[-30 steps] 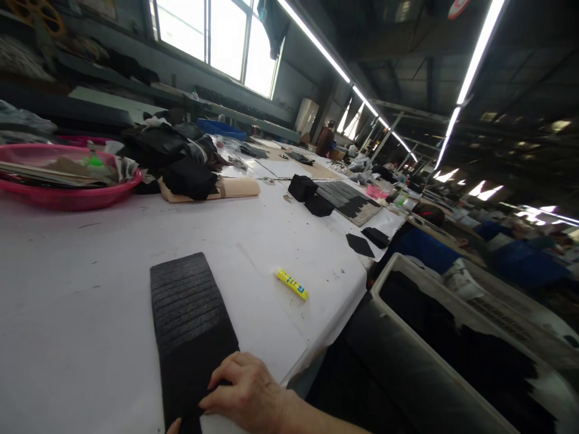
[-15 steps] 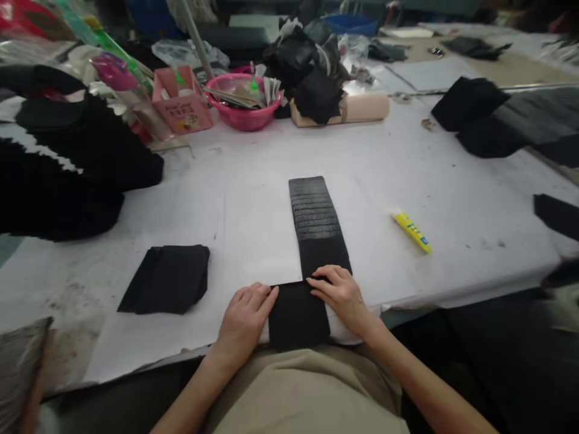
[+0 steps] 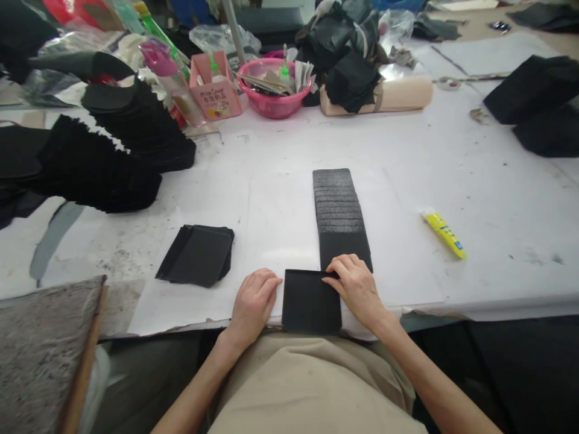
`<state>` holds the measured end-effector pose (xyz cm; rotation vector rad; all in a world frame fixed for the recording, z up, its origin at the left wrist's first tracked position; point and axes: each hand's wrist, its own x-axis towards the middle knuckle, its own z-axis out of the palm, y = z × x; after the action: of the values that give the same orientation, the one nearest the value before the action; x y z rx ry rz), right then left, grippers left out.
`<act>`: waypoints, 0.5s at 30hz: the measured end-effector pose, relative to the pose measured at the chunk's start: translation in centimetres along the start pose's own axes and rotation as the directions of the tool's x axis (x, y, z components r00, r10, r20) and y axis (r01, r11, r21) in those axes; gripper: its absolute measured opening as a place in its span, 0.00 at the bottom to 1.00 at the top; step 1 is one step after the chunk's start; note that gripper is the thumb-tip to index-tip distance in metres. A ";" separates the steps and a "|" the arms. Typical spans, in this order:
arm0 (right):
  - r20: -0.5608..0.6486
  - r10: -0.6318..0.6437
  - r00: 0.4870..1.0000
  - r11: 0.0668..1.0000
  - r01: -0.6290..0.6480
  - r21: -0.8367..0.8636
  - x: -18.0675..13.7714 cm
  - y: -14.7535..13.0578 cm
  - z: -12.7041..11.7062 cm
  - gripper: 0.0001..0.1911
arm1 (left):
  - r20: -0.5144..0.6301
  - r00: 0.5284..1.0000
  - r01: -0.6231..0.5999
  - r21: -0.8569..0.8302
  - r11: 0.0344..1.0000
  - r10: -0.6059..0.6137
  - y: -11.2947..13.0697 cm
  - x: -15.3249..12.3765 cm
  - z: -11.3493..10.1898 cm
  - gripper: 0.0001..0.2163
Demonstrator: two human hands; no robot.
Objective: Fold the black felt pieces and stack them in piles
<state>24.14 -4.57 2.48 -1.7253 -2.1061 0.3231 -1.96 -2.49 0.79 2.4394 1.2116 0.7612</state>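
A square black piece (image 3: 312, 304), like leather or fabric, lies at the table's front edge, with a narrow folded strip along its top. My right hand (image 3: 355, 289) grips its top right corner, thumb on the near side and fingers over the top edge. Just beside the top left corner is my left hand (image 3: 256, 301), its fingers curled together with nothing visible in them; whether the fingertips touch the piece I cannot tell. Beyond the square, a row of overlapping black pieces (image 3: 339, 205) with greyish edges runs away from me, its near end partly behind my right hand.
A small black stack (image 3: 199, 256) lies to the left, a yellow tube (image 3: 446, 236) to the right. Tall black stacks (image 3: 99, 163) stand at the far left. At the back are a pink box (image 3: 217, 99), a pink basin (image 3: 275, 105) and a beige roll (image 3: 407, 94).
The view has shifted left, so things appear further right. My left fingertips have slid off the square's top left corner to beside it. My right hand stays at the top right.
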 end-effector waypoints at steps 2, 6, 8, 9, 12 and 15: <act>0.047 0.007 0.999 1.000 -0.008 0.003 0.4 -0.2 -0.1 0.08 | -0.038 0.999 0.028 -0.034 0.999 -0.029 0.4 0.6 0.0 0.10; 0.085 -0.026 0.996 0.996 0.019 0.083 0.6 -0.8 -0.6 0.06 | -0.040 0.997 -0.063 0.102 0.993 0.067 2.2 2.5 0.3 0.13; 0.064 -0.042 0.997 0.986 0.031 0.163 0.2 -1.0 -0.8 0.05 | 0.053 0.987 -0.159 0.163 0.974 0.153 3.4 3.5 0.5 0.09; 0.049 -0.054 0.997 0.979 0.043 0.201 -0.1 -0.8 -0.9 0.06 | 0.105 0.977 -0.200 0.171 0.965 0.184 3.9 3.9 0.7 0.06; -0.046 -0.092 0.995 0.964 0.100 0.245 -0.5 1.1 -0.5 0.12 | 0.208 0.954 -0.251 0.166 0.954 0.215 4.3 4.7 1.2 0.06; -0.102 -0.105 0.989 0.954 0.129 0.270 -0.1 3.9 0.7 0.17 | 0.189 0.961 -0.236 0.188 0.953 0.200 3.4 4.8 1.1 0.10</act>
<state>27.28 -3.82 0.19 -1.4229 -1.9838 0.4738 3.29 -0.73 3.08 2.7814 1.0140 0.4894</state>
